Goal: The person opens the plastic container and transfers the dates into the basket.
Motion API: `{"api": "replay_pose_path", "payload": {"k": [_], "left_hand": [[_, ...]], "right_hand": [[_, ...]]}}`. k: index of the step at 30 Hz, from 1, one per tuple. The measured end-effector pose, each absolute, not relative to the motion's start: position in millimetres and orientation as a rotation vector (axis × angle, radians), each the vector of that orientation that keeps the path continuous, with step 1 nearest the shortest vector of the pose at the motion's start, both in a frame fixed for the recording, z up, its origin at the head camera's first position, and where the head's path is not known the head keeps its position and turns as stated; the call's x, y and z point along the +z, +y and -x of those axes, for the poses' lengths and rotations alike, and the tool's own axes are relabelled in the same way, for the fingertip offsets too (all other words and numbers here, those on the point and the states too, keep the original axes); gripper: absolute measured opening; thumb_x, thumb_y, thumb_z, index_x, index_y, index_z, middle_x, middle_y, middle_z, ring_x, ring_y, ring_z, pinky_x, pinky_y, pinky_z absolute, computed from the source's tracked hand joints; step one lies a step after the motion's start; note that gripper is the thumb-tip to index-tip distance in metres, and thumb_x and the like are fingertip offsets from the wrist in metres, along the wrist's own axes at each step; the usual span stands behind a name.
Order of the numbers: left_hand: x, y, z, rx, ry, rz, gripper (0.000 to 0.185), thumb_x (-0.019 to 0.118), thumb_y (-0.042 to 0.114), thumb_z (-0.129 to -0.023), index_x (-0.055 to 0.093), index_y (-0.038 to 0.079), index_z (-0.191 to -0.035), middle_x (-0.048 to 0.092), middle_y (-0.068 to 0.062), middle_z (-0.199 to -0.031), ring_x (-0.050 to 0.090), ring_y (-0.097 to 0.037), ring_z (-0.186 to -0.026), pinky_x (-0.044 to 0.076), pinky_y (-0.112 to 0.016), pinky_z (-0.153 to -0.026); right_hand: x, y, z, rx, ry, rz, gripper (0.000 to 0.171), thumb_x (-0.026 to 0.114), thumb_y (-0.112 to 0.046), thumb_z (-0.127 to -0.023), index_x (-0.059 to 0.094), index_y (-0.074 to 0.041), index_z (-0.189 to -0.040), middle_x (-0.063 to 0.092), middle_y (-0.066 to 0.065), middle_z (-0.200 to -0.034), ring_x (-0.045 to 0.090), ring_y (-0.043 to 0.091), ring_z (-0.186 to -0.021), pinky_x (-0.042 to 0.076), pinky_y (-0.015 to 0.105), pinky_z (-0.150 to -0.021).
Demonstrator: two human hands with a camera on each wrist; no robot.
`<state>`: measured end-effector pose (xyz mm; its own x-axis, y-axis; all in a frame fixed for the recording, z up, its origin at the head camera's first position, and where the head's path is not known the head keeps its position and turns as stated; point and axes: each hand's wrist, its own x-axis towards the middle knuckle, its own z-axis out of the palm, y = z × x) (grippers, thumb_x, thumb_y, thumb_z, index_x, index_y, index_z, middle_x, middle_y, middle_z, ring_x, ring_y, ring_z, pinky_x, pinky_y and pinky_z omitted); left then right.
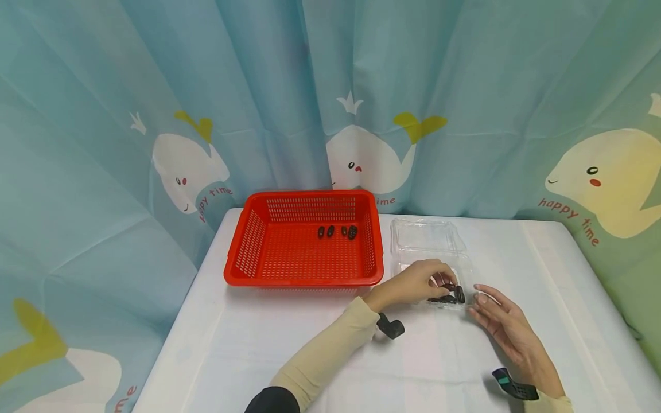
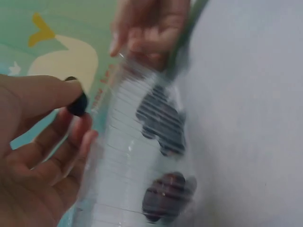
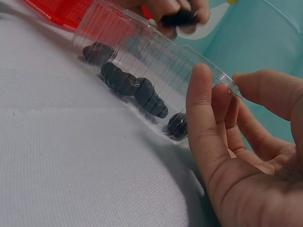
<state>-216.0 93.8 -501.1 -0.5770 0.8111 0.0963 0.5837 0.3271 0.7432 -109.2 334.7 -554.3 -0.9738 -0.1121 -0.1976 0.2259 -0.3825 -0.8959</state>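
Observation:
A clear plastic clamshell box [image 1: 427, 238] lies open on the white table, with several dark oval pieces [image 1: 450, 296] in its near half. My left hand [image 1: 444, 281] reaches into that half and pinches one dark piece [image 2: 77, 103] between thumb and fingers, lifted off the box floor. My right hand [image 1: 482, 296] lies at the box's near right corner, fingers fairly straight, with fingertip and thumb touching the rim [image 3: 226, 81]. Left of the box stands a red basket [image 1: 248, 252] with several of the same dark pieces [image 1: 337, 231] at its back.
The whale-print blue curtain [image 1: 181, 115] closes in the table behind and at both sides. White cloth [image 1: 444, 367] covers the table in front of the basket and box. The table's right edge [image 1: 609, 310] runs close to the right hand.

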Motion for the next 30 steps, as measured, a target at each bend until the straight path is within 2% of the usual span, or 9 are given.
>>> {"api": "replay_pose_path", "payload": {"k": [9,21,30], "left_hand": [[-490,77,204,1.52,2.142,-1.051,0.024,0.072,0.007,-0.098,0.07,0.012,-0.121,0.071,-0.003,-0.117,0.062,0.005,-0.102,0.056,-0.013,-0.089],[-449,29,206,1.576,2.21,-1.064,0.025,0.072,0.005,-0.097,0.07,0.008,-0.122,0.069,-0.007,-0.118,0.062,-0.004,-0.103,0.056,-0.016,-0.09],[-434,-13,210,1.531,2.336,-0.954,0.022,0.07,0.009,-0.099,0.07,0.013,-0.12,0.069,-0.002,-0.116,0.064,-0.009,-0.106,0.056,-0.019,-0.092]], "right_hand": [[-557,332,106,-2.448,1.62,-0.19,0.032,0.05,-0.002,-0.108,0.067,-0.025,-0.124,0.067,-0.008,-0.104,0.067,0.005,-0.094,0.06,0.023,-0.092],[-553,333,110,-2.432,1.64,-0.178,0.033,0.051,-0.003,-0.108,0.067,-0.026,-0.125,0.066,-0.007,-0.106,0.068,0.005,-0.095,0.06,0.022,-0.093],[-554,336,109,-2.441,1.619,-0.177,0.034,0.051,-0.002,-0.108,0.067,-0.026,-0.125,0.067,-0.007,-0.106,0.069,0.005,-0.095,0.06,0.023,-0.093]]}}
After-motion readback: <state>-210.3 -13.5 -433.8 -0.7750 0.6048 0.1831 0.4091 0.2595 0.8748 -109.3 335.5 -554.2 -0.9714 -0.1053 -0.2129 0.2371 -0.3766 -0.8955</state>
